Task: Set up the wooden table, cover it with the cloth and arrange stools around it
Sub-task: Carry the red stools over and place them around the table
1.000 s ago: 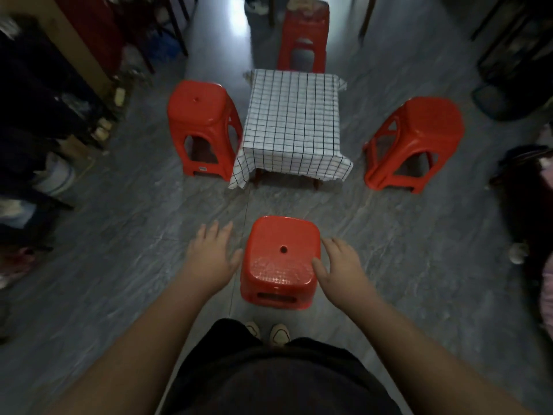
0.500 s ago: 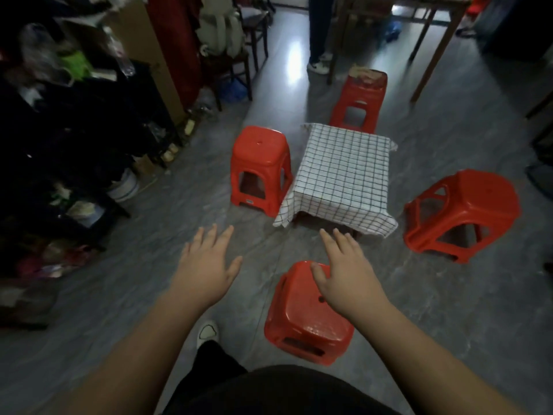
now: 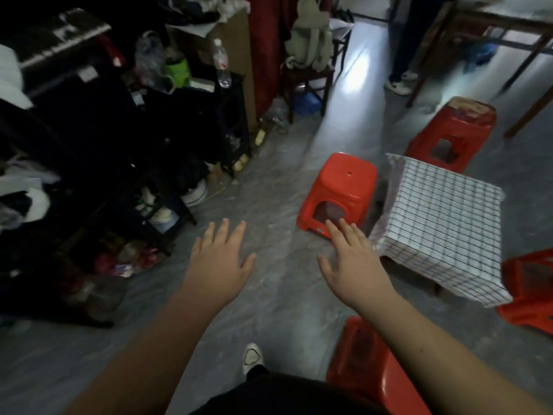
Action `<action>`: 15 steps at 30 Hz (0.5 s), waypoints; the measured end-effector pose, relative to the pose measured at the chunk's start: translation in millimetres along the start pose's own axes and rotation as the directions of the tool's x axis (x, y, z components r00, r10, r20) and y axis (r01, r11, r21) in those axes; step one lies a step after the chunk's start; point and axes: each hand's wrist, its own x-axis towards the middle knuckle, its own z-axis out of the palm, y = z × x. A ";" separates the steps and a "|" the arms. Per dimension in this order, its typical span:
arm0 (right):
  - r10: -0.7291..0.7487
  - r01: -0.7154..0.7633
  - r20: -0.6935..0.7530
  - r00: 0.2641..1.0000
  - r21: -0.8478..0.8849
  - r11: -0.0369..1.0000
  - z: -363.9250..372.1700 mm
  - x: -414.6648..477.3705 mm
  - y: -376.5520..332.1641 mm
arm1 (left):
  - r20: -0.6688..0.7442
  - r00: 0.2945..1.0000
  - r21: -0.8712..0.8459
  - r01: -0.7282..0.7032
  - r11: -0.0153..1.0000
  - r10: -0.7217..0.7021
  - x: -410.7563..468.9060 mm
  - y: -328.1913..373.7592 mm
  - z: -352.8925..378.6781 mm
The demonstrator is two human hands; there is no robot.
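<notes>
The left hand [image 3: 221,259] and right hand [image 3: 354,265] hover palm-down with fingers spread, holding nothing. Both are left of the cloth-covered table [image 3: 443,223], the right one nearer. Red stools [image 3: 344,190] surround that table, and the nearest stool [image 3: 359,363] sits below the right forearm.

**Much Hidden or Cut Off**

The cloth [image 3: 443,217] hides the table [image 3: 436,290] save one leg. The right stool [image 3: 529,295] is cut by the right edge, the near stool [image 3: 359,363] by the bottom edge. The shelf clutter [image 3: 89,145] is too dark to make out.
</notes>
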 end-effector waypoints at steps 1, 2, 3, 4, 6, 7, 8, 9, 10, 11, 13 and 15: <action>-0.001 0.001 0.011 1.000 0.000 1.000 5.7 14.8 -14.7 | -0.002 1.000 0.015 0.002 1.000 -0.002 11.3 -16.7 -8.9; -0.003 0.003 0.029 1.000 -0.001 1.000 11.2 29.4 -28.8 | 0.000 1.000 0.025 0.004 1.000 -0.004 21.8 -32.4 -17.1; -0.004 0.004 0.048 0.999 0.002 1.000 16.1 43.3 -42.1 | 0.001 1.000 0.025 0.007 1.000 -0.007 31.3 -46.3 -23.9; -0.007 0.006 0.065 0.998 0.008 1.000 20.2 56.5 -54.1 | 0.001 1.000 0.015 0.012 1.000 -0.012 40.1 -58.2 -29.0; -0.030 0.028 0.090 0.995 0.021 0.999 26.9 82.6 -74.8 | 0.006 0.999 -0.018 0.032 0.999 -0.032 57.7 -78.0 -34.4; -0.043 0.041 0.098 0.994 0.026 0.999 29.1 96.2 -83.1 | 0.017 0.999 -0.036 0.051 0.998 -0.051 68.2 -86.1 -35.1; -0.055 0.052 0.103 0.993 0.028 0.998 30.5 110.0 -89.5 | 0.029 0.997 -0.049 0.072 0.996 -0.070 79.4 -92.9 -35.0; -0.063 0.061 0.106 0.992 0.027 0.998 31.0 123.8 -94.0 | 0.042 0.995 -0.056 0.089 0.995 -0.086 91.5 -99.0 -34.4; -0.068 0.065 0.106 0.992 0.027 0.997 30.6 138.5 -96.8 | 0.052 0.994 -0.060 0.100 0.993 -0.097 105.1 -104.5 -33.7; -0.070 0.067 0.101 0.992 0.030 0.997 30.0 153.5 -97.8 | 0.061 0.993 -0.061 0.107 0.992 -0.103 119.8 -109.7 -32.7; -0.072 0.070 0.088 0.994 0.032 0.997 28.1 185.1 -95.2 | 0.065 0.993 -0.050 0.106 0.993 -0.102 152.0 -118.2 -31.9; -0.078 0.076 0.070 0.994 0.038 0.996 26.0 217.6 -87.6 | 0.061 0.993 -0.034 0.099 0.994 -0.097 187.6 -124.7 -33.6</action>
